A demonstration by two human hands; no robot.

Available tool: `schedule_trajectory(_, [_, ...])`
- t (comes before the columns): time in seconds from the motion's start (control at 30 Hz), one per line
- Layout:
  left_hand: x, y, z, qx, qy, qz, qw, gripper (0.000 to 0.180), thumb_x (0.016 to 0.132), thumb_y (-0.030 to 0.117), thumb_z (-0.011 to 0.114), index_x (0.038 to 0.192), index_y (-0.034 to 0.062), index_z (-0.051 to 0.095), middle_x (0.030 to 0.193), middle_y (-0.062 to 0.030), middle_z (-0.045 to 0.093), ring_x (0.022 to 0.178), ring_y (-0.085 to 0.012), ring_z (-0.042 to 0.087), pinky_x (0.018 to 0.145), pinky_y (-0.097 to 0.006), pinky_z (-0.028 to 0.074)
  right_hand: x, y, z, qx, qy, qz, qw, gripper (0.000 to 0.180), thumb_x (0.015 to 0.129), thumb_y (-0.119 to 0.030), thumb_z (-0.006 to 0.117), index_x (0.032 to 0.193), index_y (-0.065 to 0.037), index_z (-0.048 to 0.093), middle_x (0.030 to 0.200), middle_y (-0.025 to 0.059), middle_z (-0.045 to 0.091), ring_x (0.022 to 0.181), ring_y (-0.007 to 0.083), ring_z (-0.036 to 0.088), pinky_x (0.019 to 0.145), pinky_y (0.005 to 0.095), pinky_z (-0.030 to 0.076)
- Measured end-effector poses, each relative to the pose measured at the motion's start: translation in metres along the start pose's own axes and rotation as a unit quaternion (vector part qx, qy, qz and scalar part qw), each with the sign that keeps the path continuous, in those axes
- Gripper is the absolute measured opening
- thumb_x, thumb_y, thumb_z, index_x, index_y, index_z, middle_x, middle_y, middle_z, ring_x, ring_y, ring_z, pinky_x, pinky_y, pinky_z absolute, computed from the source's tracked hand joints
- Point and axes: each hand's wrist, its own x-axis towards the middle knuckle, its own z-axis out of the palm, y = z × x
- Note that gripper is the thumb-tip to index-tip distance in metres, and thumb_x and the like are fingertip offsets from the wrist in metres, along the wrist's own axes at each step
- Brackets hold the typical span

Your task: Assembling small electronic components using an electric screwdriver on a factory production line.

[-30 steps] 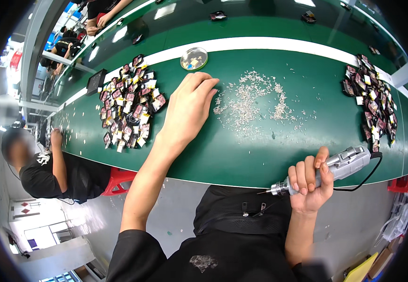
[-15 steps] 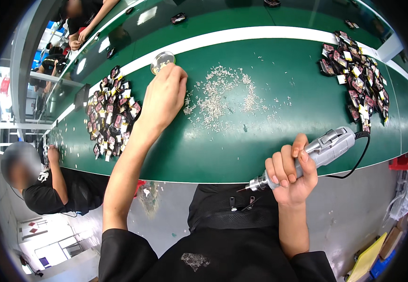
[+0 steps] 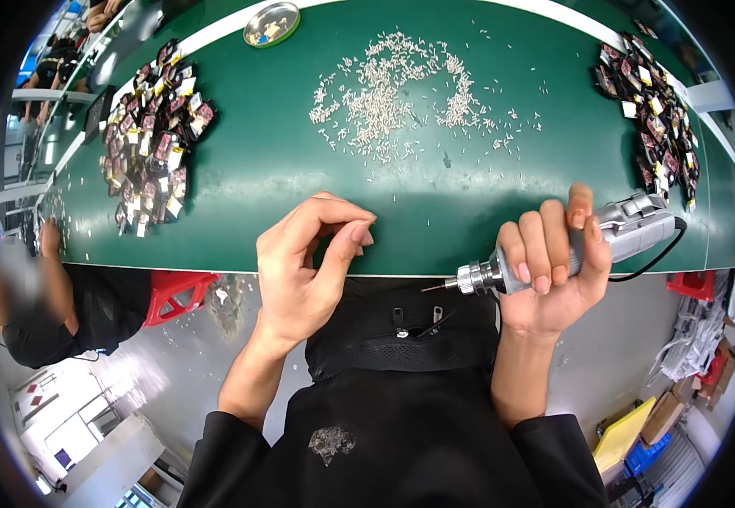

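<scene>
My right hand (image 3: 554, 271) is wrapped round a grey electric rotary tool (image 3: 638, 229), a corded handpiece with a metal chuck and a thin bit pointing left. Over the table's front edge, my left hand (image 3: 308, 262) is closed in a pinch, thumb against forefinger. Anything between those fingertips is too small to make out. Beyond the hands, a loose spread of tiny whitish rod-shaped pieces (image 3: 376, 106) lies on the green table (image 3: 257, 169). At the far left of them stands a round shallow dish (image 3: 272, 24) with a few yellowish bits in it.
A heap of small dark packs with white tags (image 3: 156, 144) lies at the left, and a similar heap (image 3: 651, 118) at the right. A cord (image 3: 651, 269) hangs from the tool. Another person (image 3: 54, 296) sits at the left by a red stool (image 3: 173, 296).
My left hand has come back from the dish to the table's front edge, now pinched. The right hand with the rotary tool has shifted slightly right. The whole view has tilted downward.
</scene>
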Motion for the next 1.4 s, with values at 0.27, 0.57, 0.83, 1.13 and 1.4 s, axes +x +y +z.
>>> schedule_trajectory(0.27, [-0.019,0.003,0.015,-0.311,-0.024,-0.036,0.949,0.008,0.088,-0.002,0.055,0.085,-0.0093,0.058,0.083,-0.0172,0.06,0.068,-0.016,0.059,0.062,-0.025,0.05,0.008,0.001,0.05,0.03,-0.04,-0.064,0.997,0.011,0.09,-0.015,0.05,0.088,-0.005,0.047,0.051,-0.0034,0.038,0.042,0.0071,0.037,0.048,0.0242,0.036])
schedule_trajectory(0.57, [-0.02,0.004,0.022,-0.348,-0.035,-0.065,0.935,0.014,0.092,0.003,0.052,0.086,-0.0087,0.057,0.083,-0.0152,0.058,0.067,-0.0158,0.056,0.061,-0.026,0.048,0.009,0.006,0.05,-0.011,-0.034,-0.085,0.996,0.011,0.089,-0.015,0.051,0.087,-0.005,0.049,0.05,-0.0037,0.039,0.042,0.0071,0.037,0.049,0.0242,0.036])
schedule_trajectory(0.83, [-0.017,0.005,0.025,-0.286,-0.037,-0.065,0.955,0.009,0.088,-0.001,0.054,0.082,-0.0074,0.057,0.079,-0.0133,0.058,0.063,-0.0141,0.055,0.057,-0.025,0.046,0.008,0.003,0.043,-0.044,-0.063,-0.072,0.994,0.013,0.092,-0.018,0.048,0.089,-0.005,0.05,0.051,-0.0037,0.039,0.042,0.0064,0.036,0.049,0.0239,0.034])
schedule_trajectory(1.13, [-0.008,0.001,0.027,-0.053,-0.051,0.023,0.997,0.006,0.084,-0.003,0.055,0.081,-0.0077,0.057,0.079,-0.0144,0.059,0.062,-0.0161,0.055,0.056,-0.024,0.044,0.013,0.003,0.032,-0.053,-0.038,-0.069,0.995,0.014,0.093,-0.019,0.047,0.091,-0.005,0.048,0.053,-0.004,0.037,0.043,0.006,0.036,0.05,0.0232,0.033])
schedule_trajectory(1.4, [0.045,0.013,-0.079,0.233,0.168,0.1,0.953,0.02,0.092,0.008,0.053,0.095,-0.0095,0.063,0.089,-0.0119,0.062,0.073,-0.0131,0.058,0.06,-0.022,0.044,0.019,0.014,0.036,-0.011,0.08,-0.1,0.992,0.016,0.096,-0.023,0.04,0.089,-0.009,0.043,0.05,-0.0036,0.033,0.041,0.0082,0.032,0.046,0.0257,0.034])
